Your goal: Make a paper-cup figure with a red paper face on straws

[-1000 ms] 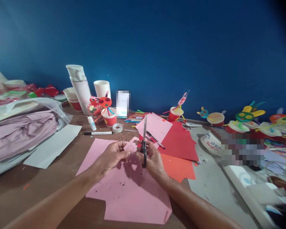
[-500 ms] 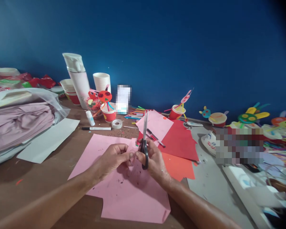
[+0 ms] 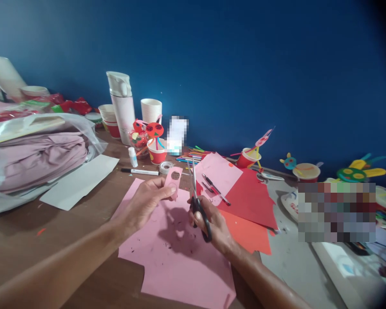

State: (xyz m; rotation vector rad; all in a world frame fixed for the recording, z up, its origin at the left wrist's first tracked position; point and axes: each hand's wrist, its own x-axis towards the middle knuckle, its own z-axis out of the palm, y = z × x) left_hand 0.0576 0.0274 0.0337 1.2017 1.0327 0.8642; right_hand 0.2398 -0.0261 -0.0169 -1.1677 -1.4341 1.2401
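My left hand (image 3: 148,199) pinches a small pink paper strip (image 3: 171,181) between thumb and fingers. An oval hole shows near the strip's upper end, and a drawn outline appears by my thumb. To its right, my right hand (image 3: 214,221) grips black-handled scissors (image 3: 197,204), fingers in the handle loops. Their blades point up, slightly apart and clear of the strip. Below both hands lies a large pink sheet (image 3: 186,270) with small dark scraps on it.
Red paper (image 3: 252,201), orange paper (image 3: 249,234) and black pens (image 3: 216,190) lie right. Behind stand a glue bottle (image 3: 133,157), a tape roll (image 3: 166,167), a paper cup with an orange face (image 3: 156,151) and a white flask (image 3: 122,113). A plastic bag (image 3: 96,128) sits left.
The strip and scissors have come apart: my left hand has lifted the strip up and left, showing its hole, while my right hand has lowered the scissors. The view has shifted left.
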